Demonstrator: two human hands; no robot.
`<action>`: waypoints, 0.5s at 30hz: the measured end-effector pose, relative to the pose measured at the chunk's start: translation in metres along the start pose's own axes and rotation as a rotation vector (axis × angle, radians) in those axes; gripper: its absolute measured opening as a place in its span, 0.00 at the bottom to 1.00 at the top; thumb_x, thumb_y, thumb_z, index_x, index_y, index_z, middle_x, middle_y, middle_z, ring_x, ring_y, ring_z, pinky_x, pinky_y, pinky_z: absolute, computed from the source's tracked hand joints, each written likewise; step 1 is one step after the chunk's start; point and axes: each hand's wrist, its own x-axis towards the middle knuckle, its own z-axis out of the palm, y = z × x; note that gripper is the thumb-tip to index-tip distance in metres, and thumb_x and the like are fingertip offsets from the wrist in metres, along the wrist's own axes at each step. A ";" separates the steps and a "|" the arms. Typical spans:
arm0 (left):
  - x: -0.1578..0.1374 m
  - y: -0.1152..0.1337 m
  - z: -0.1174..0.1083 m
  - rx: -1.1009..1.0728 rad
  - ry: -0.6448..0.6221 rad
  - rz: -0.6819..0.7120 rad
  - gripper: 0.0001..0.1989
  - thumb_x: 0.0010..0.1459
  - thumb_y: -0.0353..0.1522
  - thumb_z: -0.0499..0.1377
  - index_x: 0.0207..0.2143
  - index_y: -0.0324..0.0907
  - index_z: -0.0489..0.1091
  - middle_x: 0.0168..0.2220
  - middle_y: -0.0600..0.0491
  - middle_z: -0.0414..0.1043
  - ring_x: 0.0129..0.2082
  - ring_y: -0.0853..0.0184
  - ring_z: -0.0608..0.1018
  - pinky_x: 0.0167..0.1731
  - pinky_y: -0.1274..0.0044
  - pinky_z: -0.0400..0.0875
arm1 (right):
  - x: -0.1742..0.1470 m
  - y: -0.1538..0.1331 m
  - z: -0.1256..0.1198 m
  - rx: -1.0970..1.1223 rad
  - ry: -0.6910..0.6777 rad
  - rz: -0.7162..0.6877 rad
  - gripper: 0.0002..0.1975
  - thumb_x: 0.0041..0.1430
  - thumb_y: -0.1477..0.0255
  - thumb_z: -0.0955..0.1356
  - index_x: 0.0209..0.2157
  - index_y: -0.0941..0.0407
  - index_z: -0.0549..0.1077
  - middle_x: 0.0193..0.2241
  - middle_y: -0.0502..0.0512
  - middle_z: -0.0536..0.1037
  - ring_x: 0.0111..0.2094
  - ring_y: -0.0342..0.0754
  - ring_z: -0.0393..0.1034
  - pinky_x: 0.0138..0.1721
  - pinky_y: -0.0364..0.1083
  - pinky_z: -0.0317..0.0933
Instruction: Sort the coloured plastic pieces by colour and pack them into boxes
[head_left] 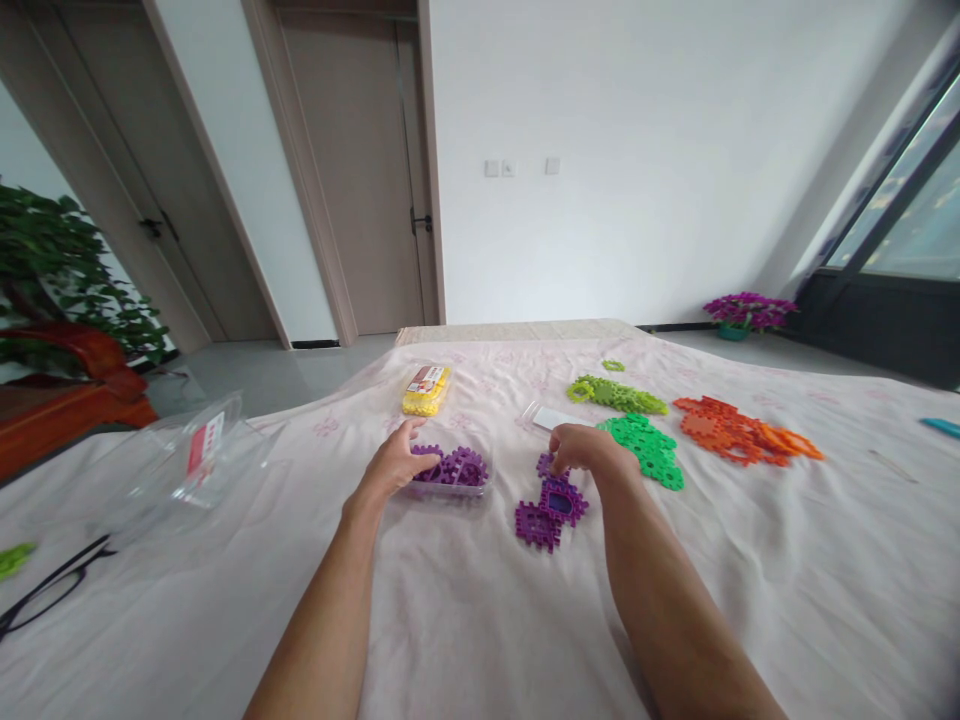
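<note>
A clear plastic box of purple gear-shaped plastic pieces sits on the cloth. At its left side is my left hand, thumb over the rim on the pieces, index finger stretched along the far side; its other fingers are hidden. Right of the box, my right hand reaches down with bent fingers closed at a purple gear piece. Nearer me, a purple piece with a dark blue middle touches a squarish purple piece.
A yellow-filled pack lies beyond the box. Lime pieces, green pieces and orange pieces lie right. A white card in clear wrap lies behind my right hand. Clear packaging and glasses are left.
</note>
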 end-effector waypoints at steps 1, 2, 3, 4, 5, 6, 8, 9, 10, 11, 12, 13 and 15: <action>0.000 -0.001 0.000 -0.003 0.002 -0.010 0.36 0.46 0.39 0.67 0.59 0.45 0.62 0.53 0.41 0.69 0.50 0.56 0.75 0.49 0.69 0.67 | 0.003 0.002 0.002 0.013 -0.025 -0.003 0.16 0.37 0.72 0.76 0.34 0.51 0.79 0.30 0.54 0.80 0.33 0.52 0.74 0.33 0.47 0.63; 0.001 -0.001 0.001 -0.010 0.007 -0.017 0.35 0.48 0.40 0.66 0.58 0.45 0.62 0.52 0.41 0.69 0.50 0.57 0.76 0.48 0.69 0.67 | 0.006 0.003 0.004 0.030 -0.038 -0.009 0.16 0.37 0.71 0.76 0.34 0.52 0.79 0.29 0.53 0.79 0.32 0.52 0.74 0.32 0.46 0.62; 0.001 -0.002 0.002 -0.021 0.013 -0.022 0.33 0.50 0.40 0.65 0.58 0.46 0.63 0.52 0.41 0.70 0.49 0.57 0.76 0.48 0.69 0.68 | 0.009 0.005 0.004 0.050 -0.038 -0.019 0.15 0.37 0.71 0.75 0.33 0.53 0.79 0.29 0.53 0.79 0.32 0.51 0.74 0.31 0.45 0.62; 0.002 -0.003 0.002 -0.030 0.017 -0.025 0.31 0.51 0.41 0.63 0.58 0.46 0.63 0.52 0.41 0.70 0.48 0.58 0.76 0.48 0.69 0.68 | 0.010 0.006 0.004 0.068 -0.025 -0.033 0.14 0.37 0.72 0.75 0.32 0.53 0.79 0.28 0.53 0.79 0.32 0.50 0.73 0.31 0.44 0.61; 0.002 -0.004 0.003 -0.036 0.021 -0.028 0.30 0.52 0.41 0.62 0.58 0.46 0.63 0.52 0.42 0.70 0.47 0.58 0.76 0.47 0.70 0.68 | 0.010 0.006 0.003 0.085 0.004 -0.048 0.13 0.38 0.72 0.75 0.31 0.53 0.79 0.28 0.52 0.79 0.32 0.49 0.73 0.31 0.43 0.60; 0.003 -0.005 0.004 -0.037 0.024 -0.031 0.30 0.53 0.40 0.62 0.58 0.46 0.63 0.51 0.42 0.70 0.47 0.59 0.77 0.47 0.70 0.68 | 0.009 0.005 0.000 0.100 0.049 -0.063 0.11 0.39 0.72 0.74 0.30 0.54 0.79 0.28 0.52 0.79 0.31 0.48 0.73 0.30 0.42 0.58; 0.004 -0.007 0.005 -0.035 0.026 -0.035 0.30 0.52 0.39 0.63 0.57 0.47 0.64 0.51 0.42 0.71 0.45 0.59 0.77 0.46 0.71 0.69 | 0.005 0.001 -0.006 0.138 0.170 -0.100 0.08 0.41 0.72 0.73 0.29 0.55 0.79 0.27 0.52 0.79 0.30 0.46 0.71 0.29 0.41 0.56; 0.004 -0.008 0.005 -0.035 0.027 -0.040 0.31 0.51 0.39 0.64 0.57 0.47 0.64 0.51 0.42 0.71 0.44 0.60 0.77 0.45 0.71 0.69 | 0.001 -0.004 -0.010 0.168 0.241 -0.124 0.08 0.43 0.70 0.73 0.29 0.55 0.79 0.26 0.52 0.78 0.29 0.45 0.71 0.28 0.41 0.55; 0.005 -0.008 0.005 -0.036 0.026 -0.043 0.31 0.50 0.38 0.64 0.57 0.47 0.64 0.51 0.42 0.71 0.43 0.60 0.77 0.44 0.71 0.69 | -0.002 -0.009 -0.013 0.207 0.316 -0.152 0.07 0.45 0.69 0.72 0.29 0.56 0.79 0.26 0.52 0.78 0.28 0.44 0.70 0.27 0.41 0.54; 0.005 -0.009 0.005 -0.039 0.024 -0.047 0.32 0.49 0.38 0.65 0.57 0.47 0.64 0.51 0.42 0.71 0.43 0.60 0.78 0.44 0.71 0.69 | -0.006 -0.016 -0.015 0.253 0.386 -0.184 0.07 0.47 0.69 0.71 0.30 0.56 0.78 0.25 0.52 0.77 0.27 0.43 0.68 0.27 0.41 0.53; 0.005 -0.009 0.005 -0.045 0.020 -0.052 0.33 0.48 0.37 0.66 0.57 0.47 0.64 0.52 0.42 0.70 0.42 0.60 0.78 0.43 0.71 0.69 | -0.009 -0.024 -0.017 0.298 0.448 -0.223 0.07 0.49 0.68 0.70 0.30 0.56 0.78 0.25 0.51 0.77 0.26 0.43 0.67 0.27 0.41 0.52; 0.005 -0.009 0.005 -0.053 0.017 -0.058 0.34 0.47 0.37 0.67 0.57 0.47 0.64 0.52 0.42 0.70 0.42 0.60 0.78 0.43 0.71 0.70 | -0.012 -0.032 -0.017 0.337 0.500 -0.268 0.07 0.50 0.68 0.69 0.31 0.56 0.78 0.24 0.50 0.76 0.25 0.42 0.66 0.27 0.41 0.52; 0.005 -0.007 0.005 -0.075 0.016 -0.074 0.35 0.46 0.37 0.67 0.57 0.46 0.64 0.51 0.43 0.71 0.42 0.60 0.78 0.43 0.71 0.70 | -0.017 -0.053 -0.014 0.388 0.584 -0.388 0.06 0.51 0.70 0.69 0.31 0.56 0.77 0.24 0.49 0.74 0.25 0.41 0.65 0.28 0.41 0.52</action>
